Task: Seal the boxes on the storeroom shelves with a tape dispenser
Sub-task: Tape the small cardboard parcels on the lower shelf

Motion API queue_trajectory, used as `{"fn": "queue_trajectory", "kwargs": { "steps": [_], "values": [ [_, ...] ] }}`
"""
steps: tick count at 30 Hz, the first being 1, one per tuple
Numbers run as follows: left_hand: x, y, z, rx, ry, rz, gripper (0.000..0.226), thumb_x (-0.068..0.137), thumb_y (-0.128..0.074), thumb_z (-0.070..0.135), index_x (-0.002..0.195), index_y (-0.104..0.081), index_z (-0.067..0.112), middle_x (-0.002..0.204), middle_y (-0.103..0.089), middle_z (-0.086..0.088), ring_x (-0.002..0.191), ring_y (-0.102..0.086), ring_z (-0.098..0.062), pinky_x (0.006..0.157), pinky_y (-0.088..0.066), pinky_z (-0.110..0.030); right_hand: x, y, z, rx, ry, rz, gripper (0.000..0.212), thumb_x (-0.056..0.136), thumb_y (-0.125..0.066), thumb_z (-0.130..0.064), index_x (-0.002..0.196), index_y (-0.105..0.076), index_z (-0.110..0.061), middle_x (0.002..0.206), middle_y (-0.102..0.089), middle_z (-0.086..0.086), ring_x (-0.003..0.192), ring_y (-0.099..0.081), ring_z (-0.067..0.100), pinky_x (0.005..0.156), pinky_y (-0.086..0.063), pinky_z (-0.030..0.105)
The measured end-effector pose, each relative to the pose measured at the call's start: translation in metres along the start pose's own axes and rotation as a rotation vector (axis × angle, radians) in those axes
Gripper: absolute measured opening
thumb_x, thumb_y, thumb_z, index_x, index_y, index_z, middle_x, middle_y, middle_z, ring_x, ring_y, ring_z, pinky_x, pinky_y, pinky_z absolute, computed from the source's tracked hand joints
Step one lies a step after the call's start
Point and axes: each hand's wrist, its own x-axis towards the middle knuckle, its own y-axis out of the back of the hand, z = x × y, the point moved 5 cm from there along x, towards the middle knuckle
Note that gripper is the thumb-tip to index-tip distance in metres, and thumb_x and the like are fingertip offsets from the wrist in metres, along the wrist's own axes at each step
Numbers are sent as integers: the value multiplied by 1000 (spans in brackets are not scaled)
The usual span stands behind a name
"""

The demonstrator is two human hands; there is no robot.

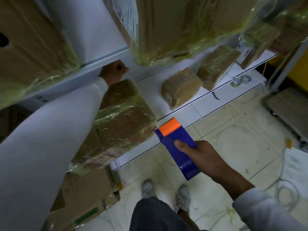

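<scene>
My right hand [205, 160] grips a blue tape dispenser [179, 147] with an orange front end, held over the floor just off the lower shelf's edge. Its orange end points at the corner of a cardboard box [123, 114] wrapped in shiny clear tape on the lower white shelf [191, 105]. My left hand [115, 72] is curled into a fist above the back of that box, right under the upper shelf's edge [93, 70]; I see nothing in it. Two smaller taped boxes [180, 87] [216, 65] lie further right on the same shelf.
Large tape-wrapped boxes [175, 27] [25, 47] stand on the upper shelf. Tape rolls [241, 80] sit at the lower shelf's right end. More cardboard boxes [83, 189] are stacked on the floor at the left. My feet [166, 190] stand on the tiled floor.
</scene>
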Motion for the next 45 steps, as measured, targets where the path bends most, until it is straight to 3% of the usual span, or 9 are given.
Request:
{"fn": "queue_trajectory", "kwargs": {
  "steps": [3,8,13,18,22,25,37,40,45],
  "values": [
    [2,-4,-6,7,7,1,29,93,-57,33,102,-61,6,95,-62,-13,90,-58,-27,81,-41,-31,1,-5,3,19,-20,-17,59,80,-66,-60,75,-66,0,70,-67,21,63,-63,26,62,-46,32],
    [5,-15,-12,-11,-18,-23,29,93,-58,28,102,-66,2,106,-65,-16,102,-59,-30,88,-43,-32,4,-11,13,35,-43,-26,68,81,-66,-60,87,-65,9,77,-67,25,66,-62,26,65,-46,34],
    [9,-27,-19,-14,19,-43,29,93,-59,29,108,-63,4,115,-61,-16,106,-57,-31,91,-44,-35,5,-13,18,39,-62,-23,62,72,-63,-68,76,-66,-6,65,-64,7,58,-62,16,59,-46,29],
    [15,-26,-28,9,143,-75,68,89,-62,41,144,-32,14,140,-46,-15,125,-47,-32,105,-38,-38,12,-18,21,14,-65,4,50,83,-64,-59,73,-64,-9,63,-64,4,57,-61,16,59,-47,28],
    [-4,-31,-17,128,-202,198,26,93,-56,28,108,-61,7,108,-58,-18,99,-57,-34,85,-40,-32,14,-23,22,9,-60,-4,59,84,-62,-58,81,-66,1,69,-66,17,60,-62,20,62,-48,31],
    [-9,-39,-14,190,-396,103,27,96,-53,30,95,-68,7,96,-61,-15,91,-57,-31,80,-39,-31,17,-23,24,13,-63,-9,66,83,-62,-59,89,-65,7,70,-65,15,64,-62,24,64,-48,33],
    [2,-43,-8,445,-263,-139,39,101,-38,33,93,-63,3,103,-58,-17,93,-56,-36,78,-41,-37,25,-32,19,46,-62,39,66,85,-63,-56,91,-65,10,88,-69,28,77,-69,39,66,-48,33],
    [-24,-35,17,446,-476,62,30,97,-44,27,98,-66,6,108,-62,-16,97,-57,-37,83,-45,-45,25,-34,22,54,-111,41,59,87,-64,-53,92,-67,6,88,-72,23,83,-71,37,67,-50,32],
    [-68,-58,25,379,-676,-170,32,94,-51,33,73,-63,12,75,-59,-2,73,-56,-24,76,-41,-34,28,-33,23,25,-117,30,48,89,-63,-51,86,-66,-3,87,-73,18,80,-71,31,68,-53,33]
  ]
}}
